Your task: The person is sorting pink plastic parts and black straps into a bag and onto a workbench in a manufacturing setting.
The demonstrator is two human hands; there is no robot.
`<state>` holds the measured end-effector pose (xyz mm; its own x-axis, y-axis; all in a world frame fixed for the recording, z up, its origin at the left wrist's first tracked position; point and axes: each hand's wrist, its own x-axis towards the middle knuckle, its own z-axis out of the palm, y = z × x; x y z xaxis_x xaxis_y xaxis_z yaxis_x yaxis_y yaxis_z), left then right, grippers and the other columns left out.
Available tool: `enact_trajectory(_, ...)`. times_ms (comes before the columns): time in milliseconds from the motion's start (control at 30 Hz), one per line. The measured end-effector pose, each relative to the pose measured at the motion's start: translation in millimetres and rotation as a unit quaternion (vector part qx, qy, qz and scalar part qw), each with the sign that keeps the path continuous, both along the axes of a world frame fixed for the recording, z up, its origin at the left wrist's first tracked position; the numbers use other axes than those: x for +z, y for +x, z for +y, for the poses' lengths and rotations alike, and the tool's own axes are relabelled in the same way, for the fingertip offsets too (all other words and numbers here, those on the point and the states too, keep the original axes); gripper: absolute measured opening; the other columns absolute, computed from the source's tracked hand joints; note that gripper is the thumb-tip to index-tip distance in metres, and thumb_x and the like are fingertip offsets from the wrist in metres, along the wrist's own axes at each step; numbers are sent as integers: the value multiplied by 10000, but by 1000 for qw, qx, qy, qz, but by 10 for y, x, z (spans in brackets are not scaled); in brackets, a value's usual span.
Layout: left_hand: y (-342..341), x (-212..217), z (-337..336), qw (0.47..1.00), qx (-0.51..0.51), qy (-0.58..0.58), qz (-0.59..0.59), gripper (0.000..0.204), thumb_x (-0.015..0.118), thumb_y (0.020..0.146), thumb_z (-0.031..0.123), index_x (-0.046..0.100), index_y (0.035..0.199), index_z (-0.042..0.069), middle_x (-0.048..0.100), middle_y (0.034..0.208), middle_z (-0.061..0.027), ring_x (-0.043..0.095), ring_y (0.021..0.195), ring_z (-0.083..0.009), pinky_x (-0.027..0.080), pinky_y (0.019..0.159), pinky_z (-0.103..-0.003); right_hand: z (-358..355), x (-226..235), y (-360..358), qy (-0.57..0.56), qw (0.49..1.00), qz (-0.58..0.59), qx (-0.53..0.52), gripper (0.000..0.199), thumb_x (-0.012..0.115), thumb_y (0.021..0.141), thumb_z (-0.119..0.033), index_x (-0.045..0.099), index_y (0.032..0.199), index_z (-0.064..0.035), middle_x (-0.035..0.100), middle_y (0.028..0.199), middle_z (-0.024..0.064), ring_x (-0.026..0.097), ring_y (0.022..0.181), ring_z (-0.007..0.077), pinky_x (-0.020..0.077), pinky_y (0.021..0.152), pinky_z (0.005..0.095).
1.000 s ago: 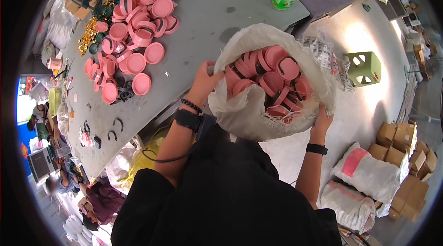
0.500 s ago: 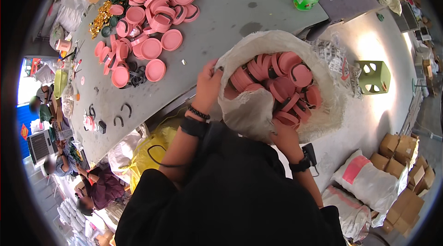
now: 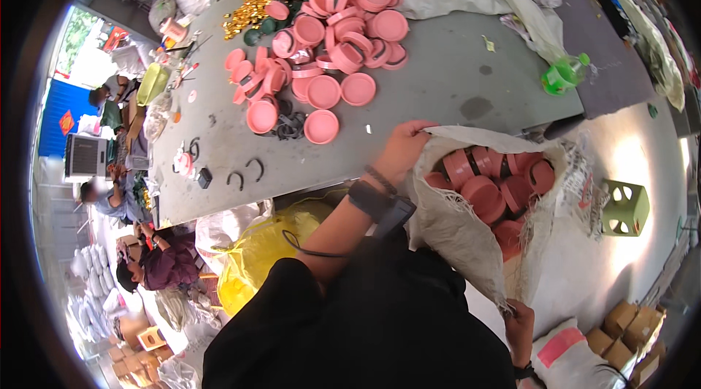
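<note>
One white sack (image 3: 451, 221), opening upward, elongated toward lower right, left grip (image 3: 404, 154), right grip (image 3: 520, 328) clenching its rim (image 3: 504, 141)

We are in a workshop or small factory: round pink parts (image 3: 323, 92) lie heaped on a grey bench (image 3: 431, 60). Around us we see cardboard boxes (image 3: 621, 317), a stuffed white sack (image 3: 573, 363) and, off to the left, other people (image 3: 171, 266).

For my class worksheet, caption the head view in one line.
Left hand and right hand grip an open white sack of round pink pieces beside a gray table.
</note>
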<state>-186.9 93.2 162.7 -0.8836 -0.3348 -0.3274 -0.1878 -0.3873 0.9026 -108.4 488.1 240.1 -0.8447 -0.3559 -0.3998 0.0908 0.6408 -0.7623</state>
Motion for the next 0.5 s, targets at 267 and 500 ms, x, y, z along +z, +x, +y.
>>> enact_trajectory(267, 59, 102, -161, 962, -28, -270, -27, 295, 547, 787, 100, 528, 1072, 26, 533, 702, 1, 475, 604, -69, 389, 532, -218, -648, 274, -846, 37, 976, -1, 216, 314, 690, 621, -80, 598, 915, -21, 611, 885, 100, 579, 771, 221, 445, 661, 310)
enact_trajectory(500, 299, 17, -201, 948, -79, -306, 23, 297, 604, 754, 160, 546, 1027, 60, 445, 603, -8, 414, 559, -87, 368, 508, -250, -2165, 199, -2062, -143, 977, 75, 137, 377, 611, 762, -228, 537, 1068, -22, 549, 1070, 100, 493, 1028, 227, 377, 874, 335)
